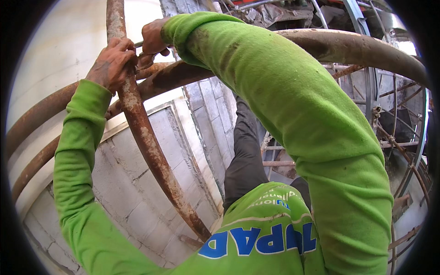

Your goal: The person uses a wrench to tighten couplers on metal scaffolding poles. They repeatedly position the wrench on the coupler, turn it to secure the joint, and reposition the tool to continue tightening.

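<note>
A rusty upright pipe (149, 142) stands at left, crossing 2 curved rusty horizontal pipes (41, 108). Near the crossing, the left hand (113, 64) grips the upright; just right of it, the right hand (155, 39) is closed on a thin metal piece (138, 44), mostly hidden. Behind is a grey block wall (160, 137); far right, metal bars (357, 18).

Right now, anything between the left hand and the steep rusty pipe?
Nothing visible: the left hand curls over the rusty pipe, its palm side hidden. The right hand is off to the right, not between.
</note>
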Tool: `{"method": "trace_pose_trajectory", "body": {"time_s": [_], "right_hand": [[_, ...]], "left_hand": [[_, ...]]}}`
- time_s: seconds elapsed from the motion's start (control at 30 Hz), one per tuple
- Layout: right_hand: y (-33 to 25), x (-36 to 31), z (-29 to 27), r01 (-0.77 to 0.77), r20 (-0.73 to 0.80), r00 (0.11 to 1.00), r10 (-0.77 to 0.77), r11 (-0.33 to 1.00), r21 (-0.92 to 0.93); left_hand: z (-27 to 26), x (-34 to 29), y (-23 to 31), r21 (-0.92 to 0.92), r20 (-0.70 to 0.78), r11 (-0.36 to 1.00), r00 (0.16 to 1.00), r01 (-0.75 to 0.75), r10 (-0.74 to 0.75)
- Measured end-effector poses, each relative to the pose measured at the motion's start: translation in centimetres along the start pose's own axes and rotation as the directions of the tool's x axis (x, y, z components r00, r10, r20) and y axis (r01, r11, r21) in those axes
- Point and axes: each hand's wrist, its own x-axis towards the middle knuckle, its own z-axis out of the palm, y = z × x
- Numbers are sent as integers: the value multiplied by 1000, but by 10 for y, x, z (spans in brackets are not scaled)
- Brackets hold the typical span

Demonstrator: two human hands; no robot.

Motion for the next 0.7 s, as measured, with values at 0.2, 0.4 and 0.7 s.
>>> {"method": "trace_pose_trajectory", "body": {"time_s": [0.2,0.4,0.7], "right_hand": [[4,0,-1,-8,80,997,3,998,70],[7,10,8,-37,91,995,32,998,49],[5,-3,-1,1,102,995,-13,993,115]], "left_hand": [[-7,14,39,382,42,912,983,150,-179],[-3,20,49,452,107,878,967,159,-230],[11,-34,32,-4,-317,996,944,95,-91]]}}
